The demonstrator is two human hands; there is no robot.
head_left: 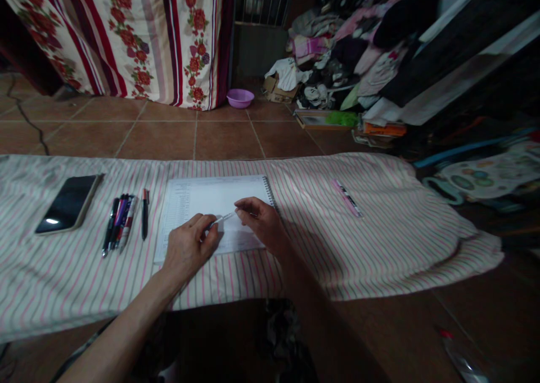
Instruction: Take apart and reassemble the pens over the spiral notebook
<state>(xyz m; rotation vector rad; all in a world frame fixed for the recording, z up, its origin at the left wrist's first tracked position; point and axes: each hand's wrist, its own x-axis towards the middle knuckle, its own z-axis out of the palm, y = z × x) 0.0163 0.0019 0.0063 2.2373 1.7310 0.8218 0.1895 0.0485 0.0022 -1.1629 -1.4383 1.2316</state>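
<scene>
Item: one slim pale stick (226, 217), perhaps a pen part, slanting above the spiral notebook (215, 194). My left grip (188, 245) is clamping its left end; my right grip (264, 224) is pinching the right end. Handling: I am judging it light, stiff, smooth, possibly brittle; hold by both ends, unbent. Bench (396, 242): striped cloth is covering it; phone (70, 204) and pens (120, 222) are lying left, a pink pen (346, 198) right. Room: flowered curtain (143, 40) is hanging far left, purple bowl (240, 98) sitting beside it on tiled floor (164, 138).
</scene>
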